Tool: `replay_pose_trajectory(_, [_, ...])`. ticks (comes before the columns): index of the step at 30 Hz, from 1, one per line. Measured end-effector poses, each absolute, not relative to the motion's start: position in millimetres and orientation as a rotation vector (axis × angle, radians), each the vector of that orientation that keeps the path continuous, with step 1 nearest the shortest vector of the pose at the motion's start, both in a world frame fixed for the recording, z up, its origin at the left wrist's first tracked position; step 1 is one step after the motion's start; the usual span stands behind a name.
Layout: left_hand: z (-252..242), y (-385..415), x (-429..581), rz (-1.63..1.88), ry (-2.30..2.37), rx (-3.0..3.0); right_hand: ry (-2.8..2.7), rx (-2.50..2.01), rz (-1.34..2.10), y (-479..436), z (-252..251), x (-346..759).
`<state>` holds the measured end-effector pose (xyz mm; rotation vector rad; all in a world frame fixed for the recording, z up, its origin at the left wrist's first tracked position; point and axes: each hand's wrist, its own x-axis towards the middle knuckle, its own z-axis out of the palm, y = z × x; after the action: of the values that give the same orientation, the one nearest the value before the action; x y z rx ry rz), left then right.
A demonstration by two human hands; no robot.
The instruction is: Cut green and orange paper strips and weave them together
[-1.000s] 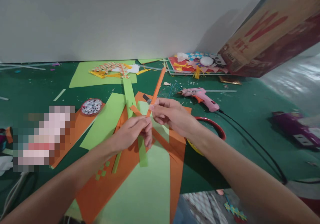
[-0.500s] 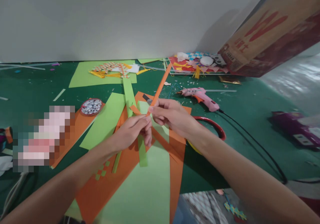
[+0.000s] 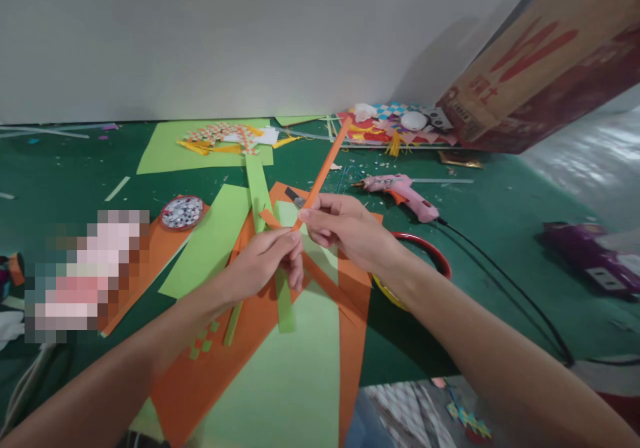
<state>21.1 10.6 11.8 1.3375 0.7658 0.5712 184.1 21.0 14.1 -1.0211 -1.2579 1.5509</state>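
A green surface (image 3: 493, 235) is strewn with pale scraps (image 3: 117, 189). Near its back edge a light-green sheet (image 3: 157, 151) is laid flat, and an orange sheet (image 3: 250, 331) is spread across the middle. To the right, a pink glue gun (image 3: 400, 190) is laid on its side, a purple object (image 3: 585, 251) farther out.

Head camera: the only view, worn on the person, looking forward and down.
Green counter (image 3: 500, 235): seen from above its near edge, close up.
Grey upright surface (image 3: 200, 41): facing the lens at twelve o'clock.
Left grip (image 3: 267, 261), right grip (image 3: 347, 227): near, at the dial's centre.
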Motion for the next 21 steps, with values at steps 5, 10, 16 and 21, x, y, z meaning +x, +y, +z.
replay_pose_trajectory(5, [13.0, 10.0, 21.9, 0.578, 0.777, 1.338, -1.259, -1.026, 1.589, 21.9, 11.3, 184.3])
replay_pose_trajectory(10, [11.6, 10.7, 21.3, 0.572, 0.785, 1.335, -1.306, -1.065, 1.591, 21.2, 12.0, 184.4])
replay_pose_trajectory(16, [12.8, 10.3, 21.6, 0.569, 0.786, 1.332, -1.297, -1.062, 1.535, 23.6, 13.4, 186.2])
replay_pose_trajectory(21, [12.5, 9.7, 21.0, 0.587, 0.812, 1.389, -1.317, -1.056, 1.557, 22.4, 9.9, 185.6])
